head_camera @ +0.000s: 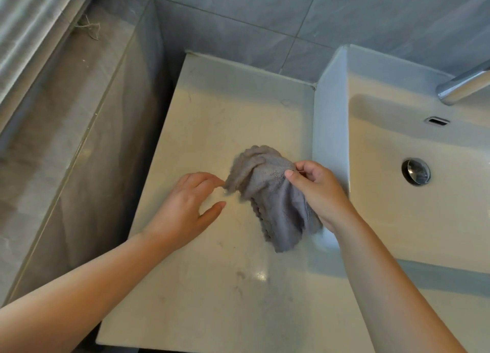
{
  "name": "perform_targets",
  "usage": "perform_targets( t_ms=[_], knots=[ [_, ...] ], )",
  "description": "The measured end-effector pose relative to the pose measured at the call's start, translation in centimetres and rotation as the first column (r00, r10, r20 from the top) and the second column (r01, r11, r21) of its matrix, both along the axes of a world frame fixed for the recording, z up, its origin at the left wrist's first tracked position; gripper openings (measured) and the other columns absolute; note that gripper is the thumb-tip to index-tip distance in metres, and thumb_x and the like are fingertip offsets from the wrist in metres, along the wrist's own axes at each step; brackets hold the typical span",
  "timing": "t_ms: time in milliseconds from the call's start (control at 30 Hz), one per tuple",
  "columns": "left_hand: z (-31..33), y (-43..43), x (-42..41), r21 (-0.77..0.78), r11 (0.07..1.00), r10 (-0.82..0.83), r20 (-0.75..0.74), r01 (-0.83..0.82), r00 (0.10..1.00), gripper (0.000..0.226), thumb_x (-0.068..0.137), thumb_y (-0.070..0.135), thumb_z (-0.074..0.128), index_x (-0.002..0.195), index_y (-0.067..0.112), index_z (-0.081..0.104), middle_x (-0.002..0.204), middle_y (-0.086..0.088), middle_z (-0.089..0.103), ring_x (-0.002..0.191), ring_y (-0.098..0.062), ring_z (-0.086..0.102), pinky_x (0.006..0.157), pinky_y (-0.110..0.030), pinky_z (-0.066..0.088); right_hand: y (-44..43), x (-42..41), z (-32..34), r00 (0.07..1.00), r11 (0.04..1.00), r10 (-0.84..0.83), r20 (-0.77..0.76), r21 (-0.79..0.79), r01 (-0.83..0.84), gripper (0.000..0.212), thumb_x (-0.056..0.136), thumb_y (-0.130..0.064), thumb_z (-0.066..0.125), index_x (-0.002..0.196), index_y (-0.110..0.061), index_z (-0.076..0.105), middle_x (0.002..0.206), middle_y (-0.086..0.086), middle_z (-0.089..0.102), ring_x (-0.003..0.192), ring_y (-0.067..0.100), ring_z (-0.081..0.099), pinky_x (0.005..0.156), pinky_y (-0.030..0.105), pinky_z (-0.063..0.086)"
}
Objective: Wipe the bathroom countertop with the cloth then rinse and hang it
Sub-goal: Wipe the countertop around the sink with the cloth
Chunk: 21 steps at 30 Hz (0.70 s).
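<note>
The right hand [318, 193] pinches the crumpled grey fleecy cloth [270, 193] in its grip; the cloth hangs over the pale glossy stone tabletop [212, 119], just beside the white ceramic sink [331, 113]. The left hand [185, 209], grip released, touches the cloth's edge with one fingertip

Both bare forearms reach forward, the left hand [185, 206] palm down with fingers loosely extended and thumb spread, fingertips at the edge of the cloth [273, 201], the right hand [318, 193] pinching it between thumb and curled fingers.
</note>
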<state>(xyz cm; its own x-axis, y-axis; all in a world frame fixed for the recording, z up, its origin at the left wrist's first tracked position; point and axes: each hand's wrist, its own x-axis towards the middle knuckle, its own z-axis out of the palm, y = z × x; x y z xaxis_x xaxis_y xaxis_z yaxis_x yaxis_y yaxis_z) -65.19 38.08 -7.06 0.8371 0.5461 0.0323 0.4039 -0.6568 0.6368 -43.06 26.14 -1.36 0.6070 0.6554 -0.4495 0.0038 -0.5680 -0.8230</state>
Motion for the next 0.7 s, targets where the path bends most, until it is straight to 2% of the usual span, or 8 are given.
perform_targets(
  t_ms=[100, 167, 300, 433, 500, 567, 633, 700],
  knots=[
    [1.6, -1.1, 1.6, -0.313, 0.941, 0.140, 0.018, -0.128, 0.990, 0.034, 0.088, 0.043, 0.059, 0.116, 0.023, 0.058, 0.103, 0.011, 0.065, 0.093, 0.000, 0.059, 0.081, -0.012, 0.046, 0.1, -0.5, 2.3, 0.981, 0.986, -0.034, -0.190, 0.151, 0.064, 0.016, 0.091, -0.012, 0.060, 0.107, -0.014, 0.058, 0.086, 0.003, 0.069, 0.080, 0.017, 0.066, 0.079, 0.033, 0.051],
    [2.6, -1.8, 2.7, -0.586, 0.783, 0.252, -0.009, -0.209, 0.968, 0.034, 0.087, 0.040, 0.061, 0.118, 0.027, 0.054, 0.098, 0.012, 0.068, 0.087, 0.004, 0.062, 0.072, -0.007, 0.045, 0.1, -0.8, 3.7, 0.972, 0.967, -0.019, -0.233, 0.241, 0.077, 0.024, 0.091, -0.011, 0.059, 0.113, -0.019, 0.053, 0.077, 0.000, 0.068, 0.073, 0.014, 0.064, 0.072, 0.029, 0.050],
    [4.0, -2.6, 4.4, -0.830, 0.553, 0.262, 0.091, -0.072, 0.961, 0.049, 0.083, 0.045, 0.065, 0.126, 0.035, 0.045, 0.104, 0.003, 0.070, 0.098, -0.007, 0.065, 0.082, -0.022, 0.050, -0.4, -1.7, 6.0, 0.967, 0.925, 0.113, -0.226, 0.380, -0.019, 0.029, 0.087, -0.014, 0.060, 0.115, -0.023, 0.058, 0.077, 0.002, 0.065, 0.079, 0.017, 0.061, 0.078, 0.030, 0.050],
    [5.2, -2.0, 5.0, -0.786, 0.618, 0.226, 0.174, -0.004, 0.958, 0.039, 0.072, 0.031, 0.076, 0.106, 0.024, 0.060, 0.096, 0.003, 0.068, 0.087, -0.009, 0.065, 0.074, -0.028, 0.054, -0.7, -1.8, 7.3, 0.980, 0.914, 0.153, -0.123, 0.395, -0.094, 0.039, 0.080, -0.001, 0.068, 0.113, -0.019, 0.063, 0.089, 0.000, 0.068, 0.087, 0.014, 0.063, 0.083, 0.025, 0.051],
    [6.0, -1.2, 4.9, -0.759, 0.649, 0.226, 0.125, -0.054, 0.966, 0.031, 0.066, 0.033, 0.081, 0.089, 0.018, 0.065, 0.076, 0.003, 0.063, 0.068, -0.010, 0.058, 0.061, -0.031, 0.049, -0.9, -1.4, 7.5, 0.987, 0.950, 0.133, 0.087, 0.271, -0.152, 0.043, 0.077, 0.003, 0.072, 0.110, -0.023, 0.064, 0.091, -0.002, 0.070, 0.081, 0.011, 0.065, 0.078, 0.021, 0.051],
    [6.6, -0.5, 4.8, -0.712, 0.696, 0.179, 0.045, -0.094, 0.983, 0.030, 0.065, 0.036, 0.085, 0.077, 0.017, 0.065, 0.065, 0.006, 0.056, 0.058, -0.008, 0.050, 0.052, -0.026, 0.042, -1.2, -1.0, 7.3, 0.899, 0.973, 0.200, 0.390, 0.027, -0.228, 0.030, 0.077, -0.007, 0.075, 0.096, -0.027, 0.066, 0.082, -0.009, 0.066, 0.072, 0.006, 0.061, 0.071, 0.019, 0.047],
    [7.3, 0.0, 4.7, -0.629, 0.770, 0.127, -0.018, -0.110, 0.992, 0.033, 0.066, 0.042, 0.082, 0.079, 0.017, 0.065, 0.070, 0.005, 0.057, 0.061, -0.006, 0.051, 0.053, -0.022, 0.041, -1.5, -0.9, 6.9, 0.804, 0.953, 0.299, 0.514, -0.117, -0.280, 0.011, 0.080, -0.019, 0.074, 0.082, -0.027, 0.066, 0.075, -0.010, 0.058, 0.068, 0.003, 0.054, 0.064, 0.018, 0.039],
    [8.1, 0.4, 4.6, -0.593, 0.800, 0.085, -0.041, -0.093, 0.996, 0.041, 0.065, 0.053, 0.077, 0.087, 0.020, 0.066, 0.089, 0.007, 0.062, 0.076, -0.006, 0.059, 0.065, -0.022, 0.048, -2.0, -0.6, 6.4, 0.822, 0.946, 0.319, 0.472, -0.112, -0.303, 0.007, 0.082, -0.026, 0.072, 0.079, -0.025, 0.066, 0.088, -0.006, 0.055, 0.082, 0.004, 0.056, 0.074, 0.018, 0.040]
  ],
)
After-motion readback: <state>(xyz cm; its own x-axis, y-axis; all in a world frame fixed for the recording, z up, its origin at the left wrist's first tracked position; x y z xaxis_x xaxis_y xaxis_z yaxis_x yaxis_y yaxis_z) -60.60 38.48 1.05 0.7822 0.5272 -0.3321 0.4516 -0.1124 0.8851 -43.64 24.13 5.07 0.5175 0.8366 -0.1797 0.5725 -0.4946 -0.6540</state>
